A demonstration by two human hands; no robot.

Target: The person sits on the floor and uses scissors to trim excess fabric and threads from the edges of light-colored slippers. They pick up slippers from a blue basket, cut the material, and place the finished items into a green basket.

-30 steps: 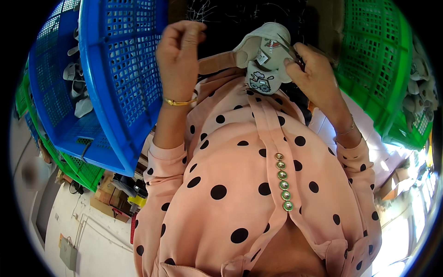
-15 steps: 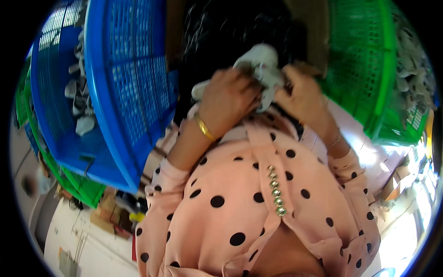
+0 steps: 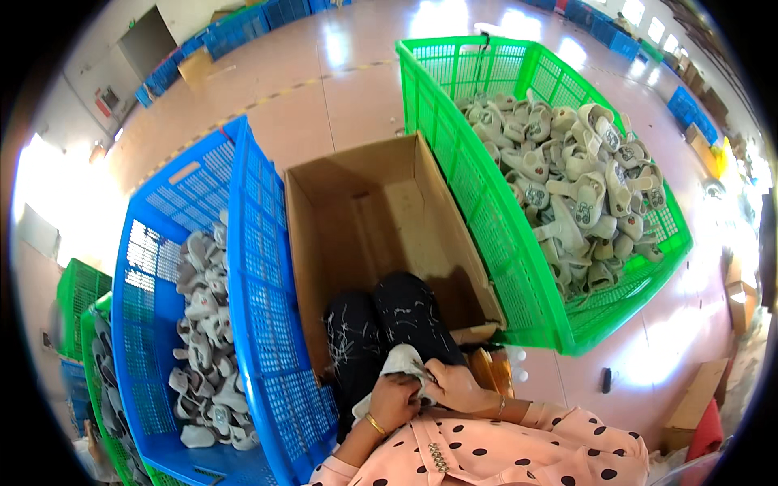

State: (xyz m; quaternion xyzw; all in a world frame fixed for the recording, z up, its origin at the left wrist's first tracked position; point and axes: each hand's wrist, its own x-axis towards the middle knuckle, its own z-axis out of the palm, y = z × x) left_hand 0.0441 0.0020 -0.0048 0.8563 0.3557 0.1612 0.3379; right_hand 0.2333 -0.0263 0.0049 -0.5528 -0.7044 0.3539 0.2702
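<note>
A pale grey, soft child's shoe upper (image 3: 403, 359) lies over my lap, close against my shirt. Both hands are on it. My left hand (image 3: 394, 402), with a gold bracelet at the wrist, has its fingers curled over the near part of the upper. From the other side, my right hand (image 3: 459, 385) pinches its edge between thumb and bent fingers. Its rounded end sticks out beyond my knuckles, while the part under my hands is hidden. Another pale piece shows beside my left wrist, partly covered.
A cardboard box (image 3: 372, 235) stands open before my knees. At my left, a blue crate (image 3: 279, 324) holds many grey shoe uppers (image 3: 212, 324); at my right, a green crate (image 3: 502, 227) is heaped with more uppers (image 3: 579, 182). Further green crates (image 3: 81, 296) stand far left.
The head view has swung up from my shirt to the crates and floor, so my hands appear lower. Both hands stay on the shoe upper, with the right now closer to the left.
</note>
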